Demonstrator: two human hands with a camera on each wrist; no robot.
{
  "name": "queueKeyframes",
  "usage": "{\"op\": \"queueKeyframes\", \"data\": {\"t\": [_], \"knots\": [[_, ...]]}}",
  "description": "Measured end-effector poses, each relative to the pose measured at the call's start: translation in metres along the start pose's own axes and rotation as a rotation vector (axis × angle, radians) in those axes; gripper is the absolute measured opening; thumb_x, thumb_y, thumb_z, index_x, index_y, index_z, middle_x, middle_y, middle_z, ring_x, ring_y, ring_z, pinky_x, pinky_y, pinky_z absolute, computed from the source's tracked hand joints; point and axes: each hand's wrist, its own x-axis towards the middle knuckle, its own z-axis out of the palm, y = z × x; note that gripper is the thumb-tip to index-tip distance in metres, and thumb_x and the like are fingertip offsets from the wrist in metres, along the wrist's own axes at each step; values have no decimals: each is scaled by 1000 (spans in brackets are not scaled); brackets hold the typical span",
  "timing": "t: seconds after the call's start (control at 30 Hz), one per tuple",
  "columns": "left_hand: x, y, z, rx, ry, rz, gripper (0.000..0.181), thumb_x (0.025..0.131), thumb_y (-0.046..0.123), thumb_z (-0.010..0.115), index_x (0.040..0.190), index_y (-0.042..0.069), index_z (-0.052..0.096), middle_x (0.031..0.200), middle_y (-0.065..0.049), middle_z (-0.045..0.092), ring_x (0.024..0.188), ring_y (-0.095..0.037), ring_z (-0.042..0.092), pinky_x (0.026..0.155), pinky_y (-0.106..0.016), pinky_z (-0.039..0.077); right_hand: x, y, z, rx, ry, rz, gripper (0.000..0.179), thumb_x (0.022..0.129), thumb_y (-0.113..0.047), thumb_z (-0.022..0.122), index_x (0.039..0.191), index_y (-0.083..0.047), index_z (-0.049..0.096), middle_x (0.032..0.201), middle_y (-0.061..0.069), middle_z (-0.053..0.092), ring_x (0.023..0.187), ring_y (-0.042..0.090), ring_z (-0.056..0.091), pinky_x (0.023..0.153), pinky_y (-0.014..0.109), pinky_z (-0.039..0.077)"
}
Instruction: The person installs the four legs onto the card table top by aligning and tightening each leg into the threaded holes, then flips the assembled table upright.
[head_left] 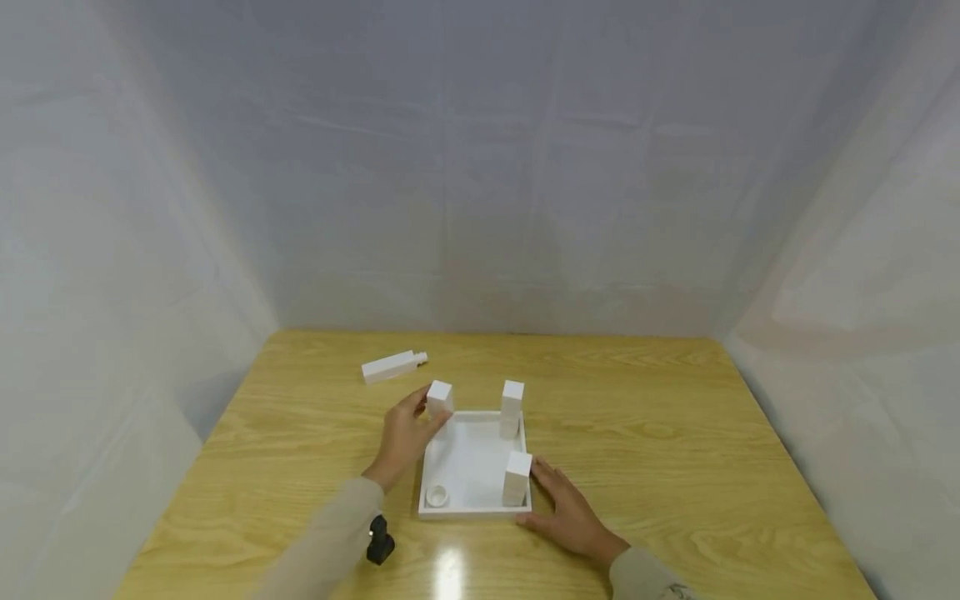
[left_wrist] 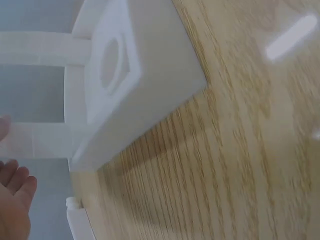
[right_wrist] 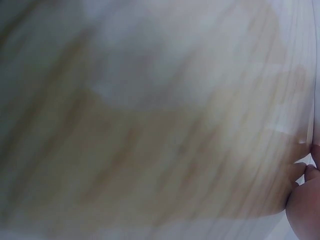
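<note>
A white square tray-like board (head_left: 476,467) with a raised rim lies on the table, white square legs upright at three corners. My left hand (head_left: 405,439) is around the back left leg (head_left: 440,395), thumb in front and fingers behind. In the left wrist view that leg (left_wrist: 45,141) runs between the thumb and the curled fingers. My right hand (head_left: 566,512) rests at the front right corner, thumb by the front rim and fingers extended along the side near the front right leg (head_left: 517,479). The front left corner has a round socket (head_left: 437,497). Fingertips are partly hidden.
A loose white leg (head_left: 392,367) with a threaded end lies behind the board to the left. The back right leg (head_left: 512,410) stands upright. Wooden tabletop (head_left: 637,425) surrounds the board, and pale sheets (head_left: 480,167) hang behind and at both sides.
</note>
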Motion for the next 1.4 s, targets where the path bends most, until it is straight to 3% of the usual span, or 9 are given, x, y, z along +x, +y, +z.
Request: {"op": "queueKeyframes", "data": {"t": [0.3,0.43,0.57,0.8,1.17,1.4], "knots": [[5,-22,-33,213,-234,49,60,91,29,67,139,0,47,141,-20,47,131,-37,43,109,-52,36,1,2,0,16,-14,11,90,82,-50,70,147,0,33,152,20,30,140,40,25,113,59,20],[8,-27,-45,352,-286,111,58,94,26,62,141,-3,43,144,-22,42,134,-39,38,111,-53,31,0,1,0,21,-18,22,90,82,-50,70,147,-1,33,153,20,29,141,41,24,113,60,20],[13,-32,-52,488,-290,156,59,95,26,61,141,-6,41,147,-25,37,137,-43,31,112,-55,27,-1,-1,-1,33,-14,11,89,83,-48,71,146,2,33,152,22,29,140,43,25,112,62,20],[23,-45,-56,654,-301,135,64,98,32,54,142,-9,35,151,-28,26,139,-47,21,113,-59,22,-1,-1,0,24,-20,1,89,82,-49,70,146,2,34,152,22,30,140,42,26,113,60,20],[43,-56,-55,682,-325,34,69,101,37,47,146,-10,25,152,-32,19,140,-49,15,113,-63,14,-1,3,0,23,-23,24,91,82,-53,69,147,-1,32,153,19,29,142,39,24,114,58,18],[47,-63,-50,708,-305,-22,72,100,40,45,145,-13,24,151,-33,21,139,-50,18,113,-63,15,-3,2,1,16,-24,29,91,82,-54,68,147,-1,33,153,19,29,141,39,25,114,58,20]]}}
